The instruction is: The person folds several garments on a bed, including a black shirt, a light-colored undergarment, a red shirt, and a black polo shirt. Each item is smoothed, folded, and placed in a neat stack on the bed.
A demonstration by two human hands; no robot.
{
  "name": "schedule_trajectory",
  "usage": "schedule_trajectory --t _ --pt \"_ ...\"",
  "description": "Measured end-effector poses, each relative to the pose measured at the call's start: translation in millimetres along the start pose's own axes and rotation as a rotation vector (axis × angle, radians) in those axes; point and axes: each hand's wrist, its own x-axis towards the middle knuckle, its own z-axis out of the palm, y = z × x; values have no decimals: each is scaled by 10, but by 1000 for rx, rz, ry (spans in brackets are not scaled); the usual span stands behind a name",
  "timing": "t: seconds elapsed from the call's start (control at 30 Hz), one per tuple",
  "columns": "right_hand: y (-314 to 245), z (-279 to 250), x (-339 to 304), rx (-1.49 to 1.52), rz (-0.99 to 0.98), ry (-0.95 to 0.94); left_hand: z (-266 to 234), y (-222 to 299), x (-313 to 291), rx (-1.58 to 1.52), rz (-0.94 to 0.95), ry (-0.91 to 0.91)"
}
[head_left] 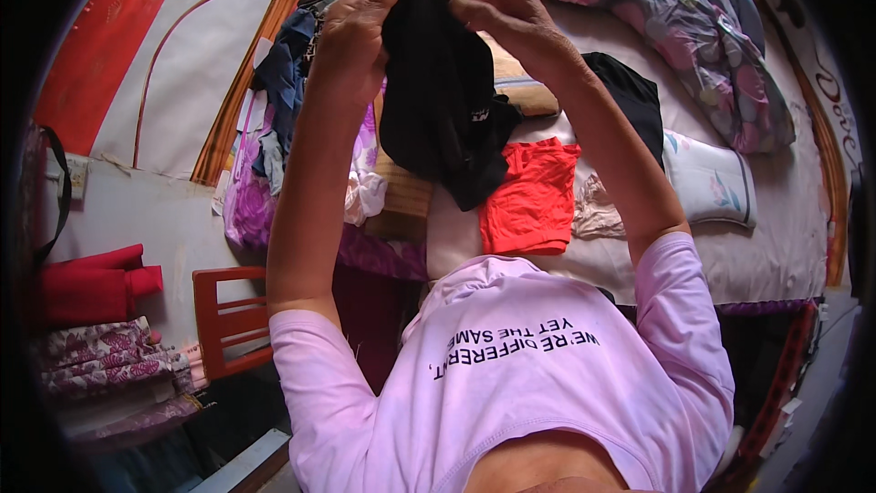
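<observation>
A black garment with small white print hangs above the bed from my raised left hand, whose thumb and fingers are closed on its upper left edge. On the other side of the cloth is my right hand, its fingers stretched out and apart near the garment's upper part. Whether those fingertips touch the cloth cannot be made out. Below the hanging fabric lies a folded bright red garment. Beside it sits a crumpled beige garment, partly behind my right forearm. Another black garment lies farther right, also partly covered by that arm.
A flowered quilt is heaped at the far right of the bed, with a pale pillow nearer. Blue clothing and purple patterned fabric pile up at left. A red chair stands left of me.
</observation>
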Motion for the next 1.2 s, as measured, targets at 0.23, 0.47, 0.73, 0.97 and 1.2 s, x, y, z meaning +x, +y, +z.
schedule_trajectory --t 0.23,0.47,0.73,0.97,1.2 --pt "-26 54 -60 -723 -232 -11 314 -124 -102 -99 -70 -98" --pt "-167 -179 -251 -724 19 -106 182 -458 -196 -211 -125 -72" --pt "-379 -336 -467 -452 -17 4 286 -901 -363 724 -506 -426" --pt "-625 -277 -630 21 -30 78 -455 -2372 -797 1803 -259 -565" --pt "-665 -402 -758 61 -14 163 -1142 -2963 -1151 2086 23 -614"
